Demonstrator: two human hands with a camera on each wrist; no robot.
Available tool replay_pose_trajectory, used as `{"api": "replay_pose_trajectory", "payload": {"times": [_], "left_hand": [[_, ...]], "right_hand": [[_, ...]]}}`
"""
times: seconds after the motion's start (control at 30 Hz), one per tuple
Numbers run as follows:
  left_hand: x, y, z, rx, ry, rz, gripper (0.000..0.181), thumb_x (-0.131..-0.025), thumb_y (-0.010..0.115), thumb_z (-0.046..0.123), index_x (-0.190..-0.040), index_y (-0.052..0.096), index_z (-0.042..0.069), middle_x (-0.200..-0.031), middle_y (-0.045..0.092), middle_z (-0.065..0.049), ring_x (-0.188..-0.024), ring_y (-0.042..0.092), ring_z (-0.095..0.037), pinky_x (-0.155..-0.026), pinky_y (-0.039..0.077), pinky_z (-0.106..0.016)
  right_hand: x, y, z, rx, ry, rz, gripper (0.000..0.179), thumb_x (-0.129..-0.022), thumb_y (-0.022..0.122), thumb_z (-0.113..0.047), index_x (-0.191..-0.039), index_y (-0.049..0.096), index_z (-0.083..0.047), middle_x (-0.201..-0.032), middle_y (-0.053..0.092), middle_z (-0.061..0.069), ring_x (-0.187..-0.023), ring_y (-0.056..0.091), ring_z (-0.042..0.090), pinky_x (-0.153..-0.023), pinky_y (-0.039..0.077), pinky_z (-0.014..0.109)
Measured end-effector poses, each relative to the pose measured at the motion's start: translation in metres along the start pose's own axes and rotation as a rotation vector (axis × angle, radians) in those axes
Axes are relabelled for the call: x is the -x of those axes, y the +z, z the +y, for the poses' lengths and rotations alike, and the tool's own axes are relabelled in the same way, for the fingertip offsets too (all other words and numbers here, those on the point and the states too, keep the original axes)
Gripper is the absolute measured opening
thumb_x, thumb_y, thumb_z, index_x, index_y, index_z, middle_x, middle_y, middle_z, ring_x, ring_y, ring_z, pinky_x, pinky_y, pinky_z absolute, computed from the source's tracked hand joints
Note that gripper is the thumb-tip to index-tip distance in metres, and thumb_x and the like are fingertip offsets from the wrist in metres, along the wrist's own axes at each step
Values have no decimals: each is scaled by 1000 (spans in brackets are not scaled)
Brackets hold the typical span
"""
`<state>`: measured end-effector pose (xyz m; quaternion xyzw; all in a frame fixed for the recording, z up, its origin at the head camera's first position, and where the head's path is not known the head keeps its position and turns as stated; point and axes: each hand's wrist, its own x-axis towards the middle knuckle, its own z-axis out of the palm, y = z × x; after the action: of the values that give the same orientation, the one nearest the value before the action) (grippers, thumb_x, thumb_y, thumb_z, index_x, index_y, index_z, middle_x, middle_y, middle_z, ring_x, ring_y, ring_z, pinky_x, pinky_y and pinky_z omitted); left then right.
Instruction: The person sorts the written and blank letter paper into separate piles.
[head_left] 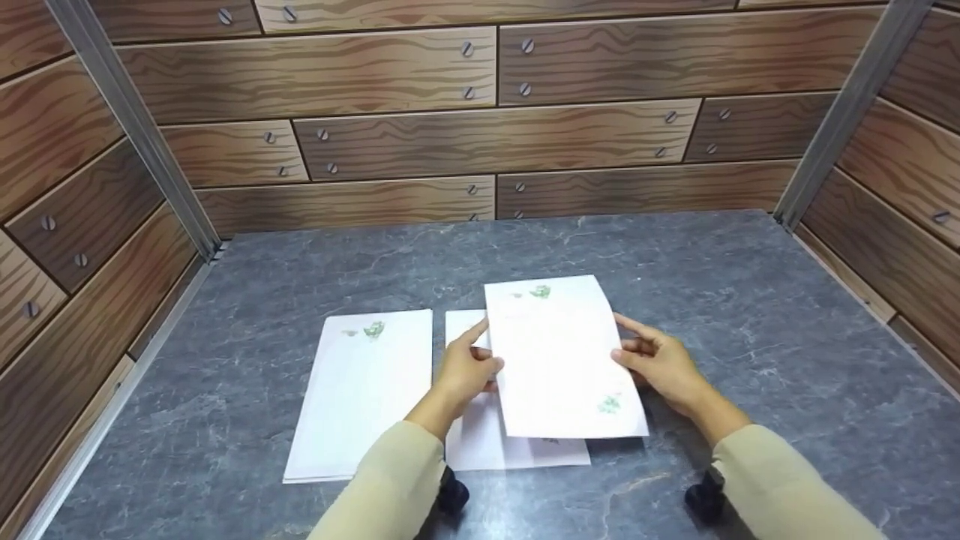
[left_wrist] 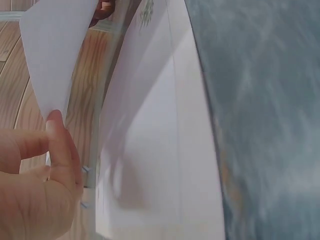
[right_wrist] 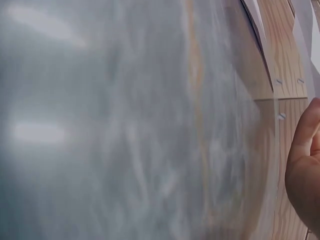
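Between both hands a white sheet of paper (head_left: 559, 352) with small green prints at its top and lower right corner is held up above the table, its right side bowed. My left hand (head_left: 469, 367) pinches its left edge between thumb and fingers. On the opposite edge my right hand (head_left: 664, 367) pinches it the same way. Below it lies another white paper (head_left: 517, 454), partly covered by the raised sheet and shaded by it. In the left wrist view the left hand (left_wrist: 45, 175) grips the sheet's edge (left_wrist: 55, 60) over that lower paper (left_wrist: 150, 150).
A stack of similar printed papers (head_left: 367, 405) lies to the left of the lower paper, a narrow gap between them. The grey marbled table (head_left: 787, 322) is bounded by wood-patterned walls (head_left: 397, 142) with metal corner posts (head_left: 142, 127).
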<state>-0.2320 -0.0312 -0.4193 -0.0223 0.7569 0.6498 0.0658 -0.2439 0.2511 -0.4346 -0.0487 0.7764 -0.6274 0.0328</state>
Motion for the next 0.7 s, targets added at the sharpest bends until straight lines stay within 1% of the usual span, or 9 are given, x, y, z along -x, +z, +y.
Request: {"api": "replay_pose_trajectory", "payload": {"times": [0.23, 0.5, 0.7], "left_hand": [[-1, 18, 5, -19, 8, 13, 68, -86, 60, -9, -147, 38, 12, -87, 51, -8, -65, 51, -13, -54, 55, -26], [-2, 37, 10, -12, 9, -14, 68, -88, 61, -7, -148, 37, 14, -85, 48, -6, -63, 48, -11, -55, 55, -25], [-2, 50, 11, -8, 21, -1, 67, -87, 61, -8, -147, 38, 12, -83, 48, -5, -60, 48, -11, -53, 55, -25]], "right_hand": [[3, -19, 1, -2, 7, -23, 63, -90, 65, -3, -146, 35, -1, -100, 62, 11, -79, 65, 17, -68, 58, 32], [6, -40, 2, 16, 8, -13, 65, -89, 67, -6, -145, 35, 1, -96, 60, 7, -78, 63, 14, -66, 58, 32], [7, -53, 3, 41, 47, -32, 68, -90, 68, -11, -147, 32, -1, -99, 57, 8, -79, 63, 15, -67, 58, 33]]}}
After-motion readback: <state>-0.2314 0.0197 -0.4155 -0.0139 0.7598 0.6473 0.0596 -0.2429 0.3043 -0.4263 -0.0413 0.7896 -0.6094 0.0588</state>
